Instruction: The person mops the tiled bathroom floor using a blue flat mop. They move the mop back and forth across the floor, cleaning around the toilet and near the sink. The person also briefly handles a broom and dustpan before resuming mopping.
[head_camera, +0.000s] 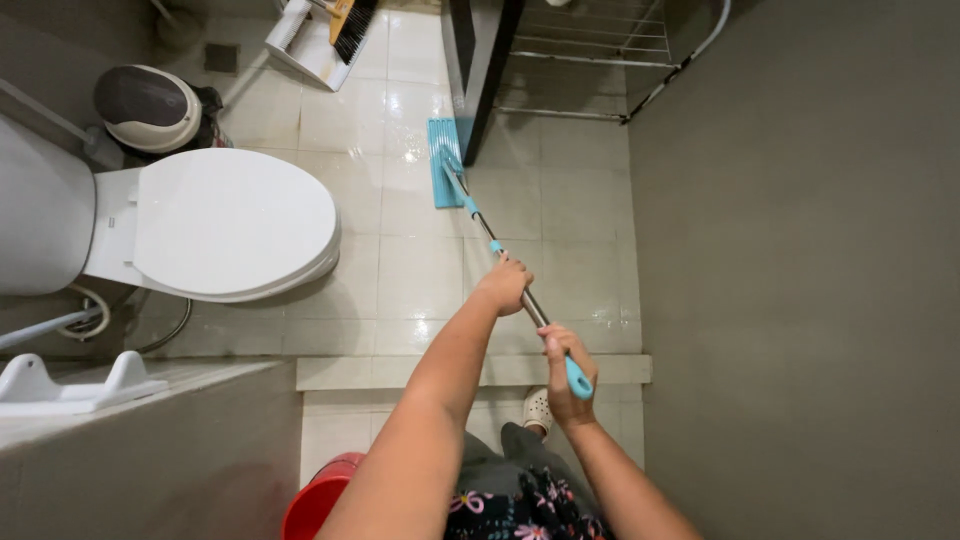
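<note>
A flat mop with a teal head (443, 160) rests on the wet white floor tiles, its head partly tucked beside a dark cabinet edge. Its metal pole (485, 228) runs back toward me. My left hand (503, 284) grips the pole midway. My right hand (563, 372) grips the teal end of the handle, close to my body. Both arms reach forward over a raised tile threshold (400, 370).
A white toilet (235, 222) with its lid down stands at left, a small lidded bin (150, 106) behind it. A dustpan and broom (330, 35) lie at the back. A dark cabinet (480, 60) and wire rack (600, 50) stand ahead. Grey wall at right; red bucket (318, 500) by my legs.
</note>
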